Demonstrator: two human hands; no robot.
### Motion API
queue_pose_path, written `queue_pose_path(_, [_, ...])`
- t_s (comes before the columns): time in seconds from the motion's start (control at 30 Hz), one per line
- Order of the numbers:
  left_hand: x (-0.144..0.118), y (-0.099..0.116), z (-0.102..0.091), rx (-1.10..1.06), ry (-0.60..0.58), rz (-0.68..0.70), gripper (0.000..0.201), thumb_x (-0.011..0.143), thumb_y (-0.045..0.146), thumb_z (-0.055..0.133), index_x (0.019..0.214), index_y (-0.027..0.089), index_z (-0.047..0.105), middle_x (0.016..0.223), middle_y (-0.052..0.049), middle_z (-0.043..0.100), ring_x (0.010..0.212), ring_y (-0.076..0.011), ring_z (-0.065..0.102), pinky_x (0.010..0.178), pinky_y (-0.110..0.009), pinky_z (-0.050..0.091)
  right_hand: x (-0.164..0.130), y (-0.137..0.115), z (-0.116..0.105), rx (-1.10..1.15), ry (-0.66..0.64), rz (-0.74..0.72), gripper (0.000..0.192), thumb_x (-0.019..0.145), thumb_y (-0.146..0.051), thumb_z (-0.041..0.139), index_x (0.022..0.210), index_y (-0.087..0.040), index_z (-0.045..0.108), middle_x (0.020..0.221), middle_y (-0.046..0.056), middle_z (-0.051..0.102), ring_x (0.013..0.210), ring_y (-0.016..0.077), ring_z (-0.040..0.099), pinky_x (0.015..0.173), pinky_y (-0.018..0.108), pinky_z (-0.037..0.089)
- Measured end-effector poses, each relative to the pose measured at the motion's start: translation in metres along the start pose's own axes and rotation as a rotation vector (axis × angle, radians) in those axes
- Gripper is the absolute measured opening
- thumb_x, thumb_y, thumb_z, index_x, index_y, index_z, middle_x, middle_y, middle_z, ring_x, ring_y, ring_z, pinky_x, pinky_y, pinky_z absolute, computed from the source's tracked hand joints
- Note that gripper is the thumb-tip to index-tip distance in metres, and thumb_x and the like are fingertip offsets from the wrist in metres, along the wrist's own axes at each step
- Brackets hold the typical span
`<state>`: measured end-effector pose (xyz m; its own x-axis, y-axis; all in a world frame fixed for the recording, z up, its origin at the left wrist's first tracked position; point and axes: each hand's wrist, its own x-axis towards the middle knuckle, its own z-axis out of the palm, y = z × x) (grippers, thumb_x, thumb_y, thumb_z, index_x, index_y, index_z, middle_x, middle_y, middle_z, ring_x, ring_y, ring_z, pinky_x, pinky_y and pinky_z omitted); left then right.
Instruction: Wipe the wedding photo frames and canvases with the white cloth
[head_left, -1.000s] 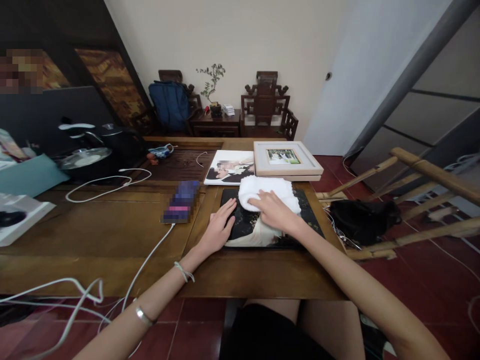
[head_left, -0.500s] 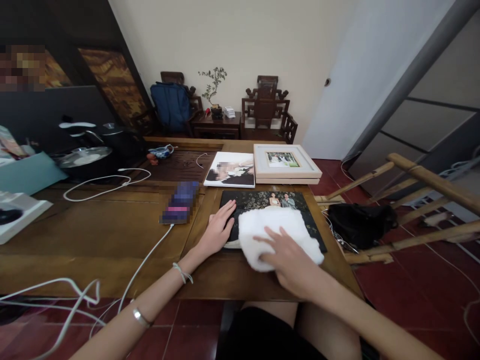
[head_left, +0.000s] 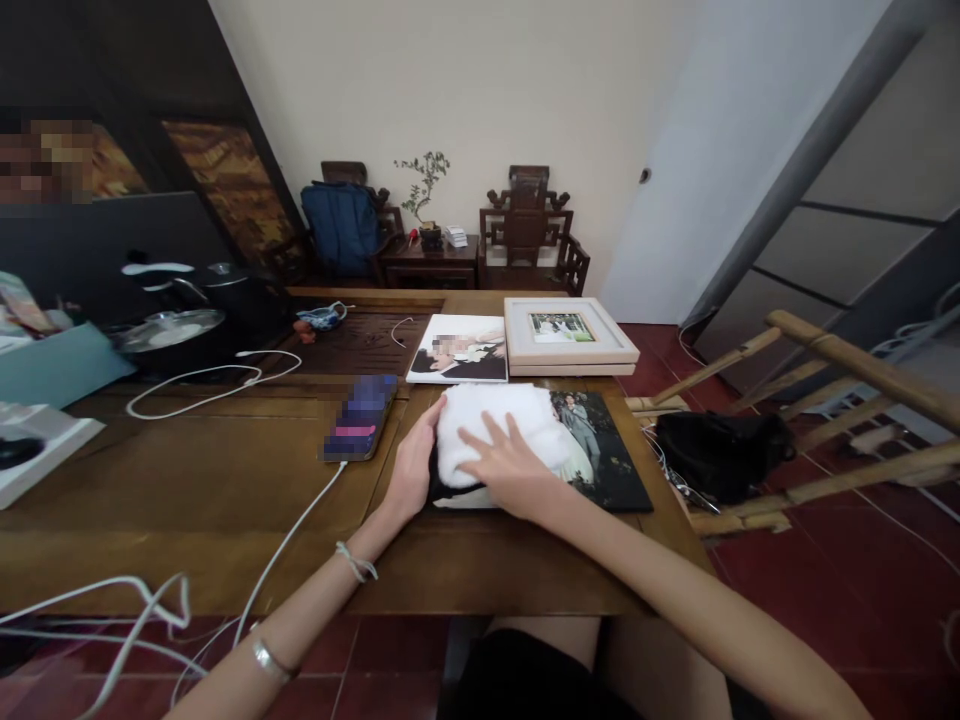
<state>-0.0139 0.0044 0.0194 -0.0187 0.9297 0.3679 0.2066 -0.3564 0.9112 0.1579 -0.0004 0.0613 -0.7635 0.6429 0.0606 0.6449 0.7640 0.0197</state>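
We note a white cloth [head_left: 495, 435], thick and soft, lying on the left part of a dark glossy photo print [head_left: 600, 455] at the near edge of the wooden table [head_left: 187, 480]. Our right hand [head_left: 514, 470] presses it, fingers spread flat. Our left hand [head_left: 412, 465] steadies the print's left edge, fingers together. Farther off: a framed photo [head_left: 570, 335], carved chairs [head_left: 529, 225], a cream wall.

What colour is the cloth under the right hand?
White: the cloth, pressed flat by the right hand on the dark photo print, shows clearly in the head view.
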Motion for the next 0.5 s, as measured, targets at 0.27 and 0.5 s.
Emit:
queue_pose_path(0.27, [-0.003,-0.003,0.004,0.357,-0.246,0.128,0.047,0.093,0.037,0.035,0.135,0.019,0.04,0.146,-0.008,0.036,0.136,-0.0201,0.029,0.112,-0.041,0.022,-0.096,-0.016,-0.018,0.192,-0.103,-0.121,0.046,0.067,0.001,0.044,0.101,-0.023,0.064,0.146,0.0,0.034,0.137,0.0328,0.016,0.108,0.06,0.016])
queue_pose_path(0.5, [-0.002,-0.004,0.007,0.523,-0.337,0.122,0.039,0.091,0.031,0.039,0.127,0.021,0.049,0.14,-0.008,0.044,0.136,-0.0217,0.029,0.108,-0.048,0.026,-0.114,0.057,-0.007,0.096,0.023,0.204,0.056,0.06,0.007,0.035,0.104,-0.018,0.06,0.14,0.007,0.043,0.136,0.0303,0.021,0.106,0.057,0.022])
